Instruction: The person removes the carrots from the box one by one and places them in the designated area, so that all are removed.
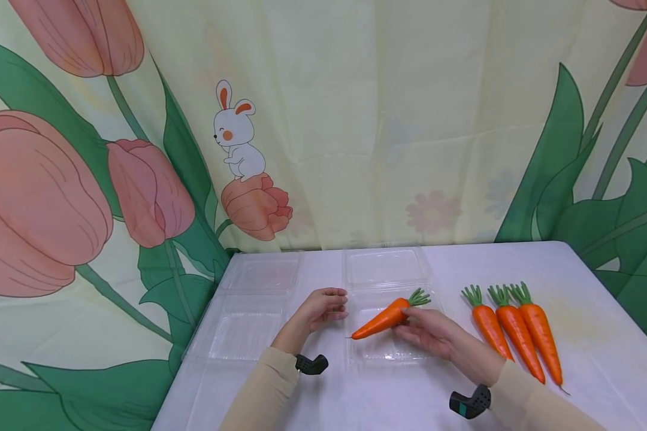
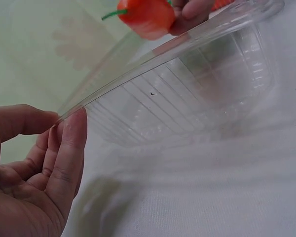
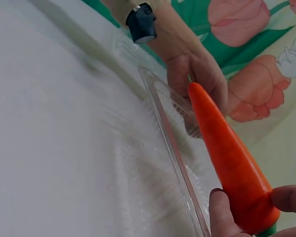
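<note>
An orange carrot (image 1: 380,320) with a short green top is held by my right hand (image 1: 428,334) above a clear plastic box (image 1: 363,359). In the right wrist view, thumb and fingers pinch the carrot (image 3: 232,163) near its green end, its thin tip pointing toward the other hand. My left hand (image 1: 323,308) is at the box's left side. The left wrist view shows its thumb and fingertips pinching the rim of the clear box (image 2: 163,98). The box's lid (image 1: 385,267) lies folded back behind it.
Three more carrots (image 1: 514,329) lie side by side at the right of the white table (image 1: 598,371). Another open clear box (image 1: 248,335) stands at the left. A curtain (image 1: 329,120) printed with tulips and a rabbit hangs behind the table.
</note>
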A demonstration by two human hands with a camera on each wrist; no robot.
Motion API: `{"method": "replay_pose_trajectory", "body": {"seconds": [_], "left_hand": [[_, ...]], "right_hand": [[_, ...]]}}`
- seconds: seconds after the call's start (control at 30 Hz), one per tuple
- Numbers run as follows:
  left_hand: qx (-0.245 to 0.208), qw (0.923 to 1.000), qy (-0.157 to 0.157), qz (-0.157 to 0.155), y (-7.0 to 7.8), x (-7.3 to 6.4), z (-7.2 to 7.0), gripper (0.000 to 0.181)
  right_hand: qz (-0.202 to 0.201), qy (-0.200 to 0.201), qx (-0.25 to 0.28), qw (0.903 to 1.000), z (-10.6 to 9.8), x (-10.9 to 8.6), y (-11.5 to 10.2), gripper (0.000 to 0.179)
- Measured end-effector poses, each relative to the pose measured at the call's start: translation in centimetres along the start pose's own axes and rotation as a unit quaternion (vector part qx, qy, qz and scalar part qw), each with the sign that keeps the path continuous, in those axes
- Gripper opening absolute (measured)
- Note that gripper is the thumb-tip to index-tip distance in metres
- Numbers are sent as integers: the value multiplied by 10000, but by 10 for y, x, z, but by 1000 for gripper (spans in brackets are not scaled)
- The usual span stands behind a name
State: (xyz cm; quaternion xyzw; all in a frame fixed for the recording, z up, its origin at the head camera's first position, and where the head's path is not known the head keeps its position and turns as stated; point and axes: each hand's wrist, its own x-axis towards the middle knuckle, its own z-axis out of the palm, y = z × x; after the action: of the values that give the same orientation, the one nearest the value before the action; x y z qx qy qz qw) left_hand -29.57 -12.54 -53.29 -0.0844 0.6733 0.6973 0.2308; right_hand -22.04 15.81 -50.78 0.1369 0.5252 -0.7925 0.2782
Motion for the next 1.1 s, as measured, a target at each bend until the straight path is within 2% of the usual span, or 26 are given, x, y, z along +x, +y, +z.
{"method": "replay_pose_trajectory", "body": {"seconds": [0.33,0.8,1.1], "left_hand": [[-12,10000,-69,22,-1,-1,-1,37],[-127,9995,-207,195,-2,-1,-1,34],[-91,9995,-217,216,-1,-2,-1,33]], "right_hand": [[-94,164,-238,9995,-3,-5,-13,63],[-219,37,23,9998,-9,-11,-28,61],[-350,63,-6,9994,-16,-13,-35,71]]}}
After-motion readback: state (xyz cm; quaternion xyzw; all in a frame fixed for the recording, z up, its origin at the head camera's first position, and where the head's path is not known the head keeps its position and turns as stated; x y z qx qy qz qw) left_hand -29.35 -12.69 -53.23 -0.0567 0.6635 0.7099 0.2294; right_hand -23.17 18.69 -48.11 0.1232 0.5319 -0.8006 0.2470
